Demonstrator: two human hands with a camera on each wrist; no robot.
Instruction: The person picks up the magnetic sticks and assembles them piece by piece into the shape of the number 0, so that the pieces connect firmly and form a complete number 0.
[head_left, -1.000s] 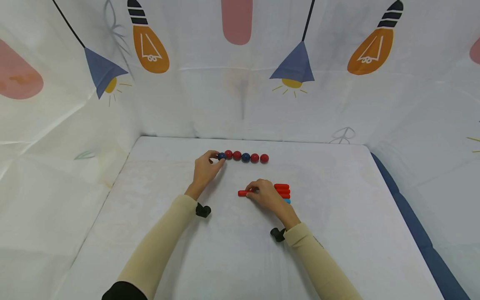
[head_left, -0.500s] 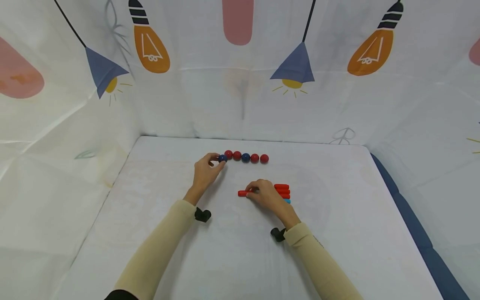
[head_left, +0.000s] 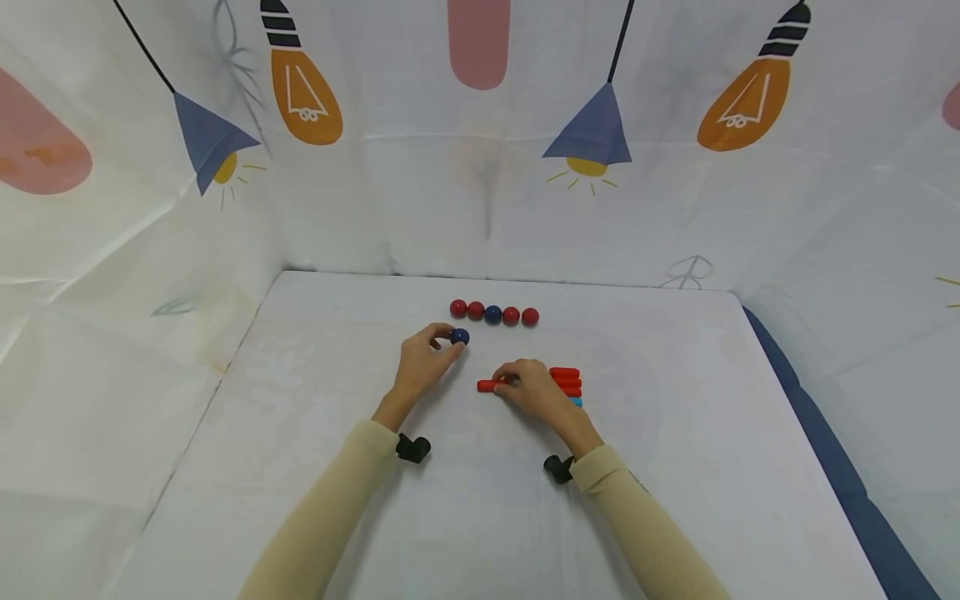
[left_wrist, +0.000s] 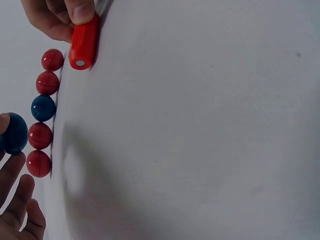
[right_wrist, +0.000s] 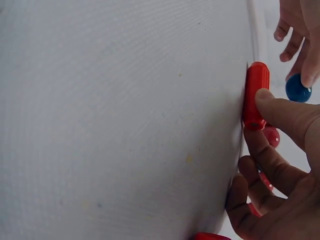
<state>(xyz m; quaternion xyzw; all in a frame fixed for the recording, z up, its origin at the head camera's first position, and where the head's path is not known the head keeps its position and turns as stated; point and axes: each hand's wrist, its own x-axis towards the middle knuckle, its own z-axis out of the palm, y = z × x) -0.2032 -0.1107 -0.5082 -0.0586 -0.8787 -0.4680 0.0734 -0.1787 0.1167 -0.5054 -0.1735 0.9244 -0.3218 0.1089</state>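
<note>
Between thumb and fingers, my left hand (head_left: 423,362) pinches a dark blue ball (head_left: 460,336), held apart from the row of balls behind it. That row has red balls (head_left: 458,308) on both sides of one blue ball (head_left: 492,314). My right hand (head_left: 531,390) holds a red rod (right_wrist: 257,95) by thumb and fingers, and the rod lies along the table surface. In the left wrist view, the rod's near end shows a small grey metallic disc. Just right of my right hand lie several more red rods (head_left: 566,382) and a light blue rod (head_left: 576,402), partly hidden.
The white tabletop (head_left: 675,433) spreads around both hands. A white cloth (head_left: 420,208) printed with lamps and bulbs hangs behind and along the sides. Dark blue material (head_left: 817,442) lines the right table edge. Each wrist wears a small black camera (head_left: 414,448).
My left hand has drawn the blue ball away from the left end of the row, toward me and slightly right. The right hand stays on the red rod without visible movement.
</note>
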